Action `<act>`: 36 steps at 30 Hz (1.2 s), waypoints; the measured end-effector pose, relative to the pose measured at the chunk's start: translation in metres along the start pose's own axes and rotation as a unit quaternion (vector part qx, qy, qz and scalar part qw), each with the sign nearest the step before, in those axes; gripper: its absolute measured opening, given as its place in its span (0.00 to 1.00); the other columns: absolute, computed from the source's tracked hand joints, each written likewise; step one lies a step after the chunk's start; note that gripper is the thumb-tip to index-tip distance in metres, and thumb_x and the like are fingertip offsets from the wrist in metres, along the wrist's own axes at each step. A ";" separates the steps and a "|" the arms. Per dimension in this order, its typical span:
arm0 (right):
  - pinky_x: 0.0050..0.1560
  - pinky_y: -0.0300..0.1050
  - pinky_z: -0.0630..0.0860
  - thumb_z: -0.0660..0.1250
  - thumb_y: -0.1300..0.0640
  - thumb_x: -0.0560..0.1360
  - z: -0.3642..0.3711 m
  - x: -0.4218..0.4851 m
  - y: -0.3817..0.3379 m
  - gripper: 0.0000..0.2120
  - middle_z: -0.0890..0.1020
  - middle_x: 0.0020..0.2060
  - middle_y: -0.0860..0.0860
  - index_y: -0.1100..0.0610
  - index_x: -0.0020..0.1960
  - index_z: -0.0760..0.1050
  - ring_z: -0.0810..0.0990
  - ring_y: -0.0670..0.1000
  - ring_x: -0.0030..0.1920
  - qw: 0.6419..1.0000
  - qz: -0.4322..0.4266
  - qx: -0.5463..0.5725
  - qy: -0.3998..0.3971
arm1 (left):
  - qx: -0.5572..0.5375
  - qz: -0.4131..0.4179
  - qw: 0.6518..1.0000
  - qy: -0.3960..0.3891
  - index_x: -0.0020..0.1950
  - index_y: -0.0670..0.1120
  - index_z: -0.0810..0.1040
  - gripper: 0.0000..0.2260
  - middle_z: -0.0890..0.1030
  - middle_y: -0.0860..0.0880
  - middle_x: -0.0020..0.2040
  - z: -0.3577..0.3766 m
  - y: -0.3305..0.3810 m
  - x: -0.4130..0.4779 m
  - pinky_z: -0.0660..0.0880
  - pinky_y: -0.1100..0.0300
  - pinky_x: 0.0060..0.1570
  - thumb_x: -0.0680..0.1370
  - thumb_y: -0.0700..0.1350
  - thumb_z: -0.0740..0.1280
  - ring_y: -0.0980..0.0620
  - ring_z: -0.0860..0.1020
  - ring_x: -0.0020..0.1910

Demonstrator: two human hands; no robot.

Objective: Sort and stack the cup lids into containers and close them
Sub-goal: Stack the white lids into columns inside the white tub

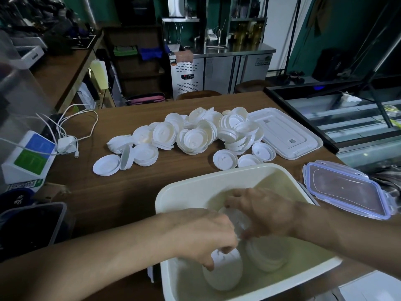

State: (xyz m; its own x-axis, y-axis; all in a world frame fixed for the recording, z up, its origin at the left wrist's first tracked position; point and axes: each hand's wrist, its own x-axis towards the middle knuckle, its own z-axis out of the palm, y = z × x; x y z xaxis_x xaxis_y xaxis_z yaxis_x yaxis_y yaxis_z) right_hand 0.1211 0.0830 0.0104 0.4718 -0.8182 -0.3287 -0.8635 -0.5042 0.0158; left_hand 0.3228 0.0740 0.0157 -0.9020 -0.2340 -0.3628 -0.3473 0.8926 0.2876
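Fingers [217,249] of left hand [201,233] pinch lid stack [223,274] — right hand [267,216] curled inside tub [195,190].

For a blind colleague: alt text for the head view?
Two hands work inside a white tub: the left hand grips a stack of cup lids, the right hand close beside. Loose lids lie heaped on the table beyond.
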 end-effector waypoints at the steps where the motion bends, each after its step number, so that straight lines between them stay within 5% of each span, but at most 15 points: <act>1: 0.47 0.44 0.72 0.73 0.42 0.72 0.000 0.000 0.000 0.29 0.74 0.63 0.45 0.48 0.69 0.71 0.80 0.53 0.58 1.000 -0.002 -0.004 -0.001 | 0.008 -0.003 1.000 -0.006 0.59 0.43 0.79 0.15 0.77 0.47 0.55 -0.001 0.002 0.000 0.66 0.54 0.43 0.77 0.46 0.76 0.46 0.74 0.55; 9: 0.46 0.44 0.71 0.73 0.41 0.72 0.000 0.000 -0.001 0.30 0.75 0.65 0.44 0.45 0.71 0.70 0.80 0.54 0.59 1.000 0.002 -0.016 0.000 | 0.132 0.022 0.991 0.010 0.55 0.44 0.82 0.14 0.82 0.45 0.46 -0.005 0.007 0.000 0.79 0.46 0.45 0.74 0.49 0.78 0.39 0.80 0.46; 15: 0.58 0.41 0.71 0.72 0.37 0.74 -0.018 -0.013 0.010 0.37 0.72 0.71 0.41 0.42 0.78 0.62 0.75 0.46 0.65 0.999 0.001 0.022 0.026 | 0.040 -0.017 0.999 0.029 0.62 0.49 0.80 0.16 0.78 0.52 0.56 -0.012 0.002 -0.006 0.74 0.51 0.51 0.78 0.53 0.75 0.48 0.76 0.57; 19: 0.45 0.33 0.73 0.74 0.41 0.74 -0.048 -0.025 0.022 0.24 0.80 0.52 0.39 0.44 0.67 0.74 0.80 0.40 0.46 0.991 -0.010 0.115 0.066 | -0.015 -0.035 0.993 0.109 0.62 0.54 0.80 0.15 0.71 0.62 0.51 -0.036 -0.006 -0.020 0.64 0.66 0.42 0.78 0.57 0.74 0.62 0.67 0.49; 22: 0.42 0.34 0.77 0.76 0.44 0.74 -0.064 -0.026 0.026 0.18 0.80 0.45 0.39 0.45 0.62 0.78 0.82 0.39 0.43 0.981 -0.013 0.164 0.105 | -0.050 -0.036 0.985 0.158 0.61 0.53 0.83 0.13 0.78 0.60 0.52 -0.054 -0.017 -0.031 0.68 0.67 0.45 0.78 0.55 0.75 0.62 0.71 0.52; 28: 0.37 0.26 0.71 0.79 0.57 0.73 -0.095 -0.010 0.031 0.11 0.81 0.40 0.40 0.53 0.53 0.83 0.81 0.39 0.43 0.949 -0.045 0.242 0.196 | -0.164 -0.065 0.946 0.273 0.53 0.53 0.86 0.07 0.82 0.59 0.45 -0.078 -0.053 -0.047 0.76 0.64 0.45 0.77 0.53 0.77 0.57 0.82 0.47; 31: 0.39 0.27 0.72 0.79 0.57 0.72 -0.100 0.013 0.043 0.11 0.81 0.41 0.35 0.50 0.53 0.83 0.80 0.37 0.44 0.950 -0.038 0.230 0.206 | -0.185 -0.113 0.922 0.320 0.51 0.53 0.86 0.05 0.84 0.59 0.44 -0.082 -0.080 -0.047 0.75 0.69 0.43 0.77 0.51 0.77 0.58 0.83 0.45; 36: 0.41 0.32 0.75 0.81 0.52 0.71 -0.089 0.075 0.074 0.18 0.83 0.46 0.43 0.48 0.59 0.80 0.80 0.42 0.44 0.956 0.009 0.215 0.200 | -0.186 -0.239 0.877 0.373 0.59 0.54 0.84 0.13 0.84 0.58 0.49 -0.059 -0.146 -0.025 0.71 0.73 0.45 0.75 0.51 0.79 0.64 0.81 0.49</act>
State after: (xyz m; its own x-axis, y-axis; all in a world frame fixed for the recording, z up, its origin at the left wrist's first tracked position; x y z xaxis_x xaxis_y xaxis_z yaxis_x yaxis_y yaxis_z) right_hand 0.1084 -0.0404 0.0706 0.4127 -0.9091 0.0566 -0.8251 -0.3995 -0.3996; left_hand 0.3810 -0.0735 0.0352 -0.4992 -0.8579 0.1216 -0.6658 0.4696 0.5798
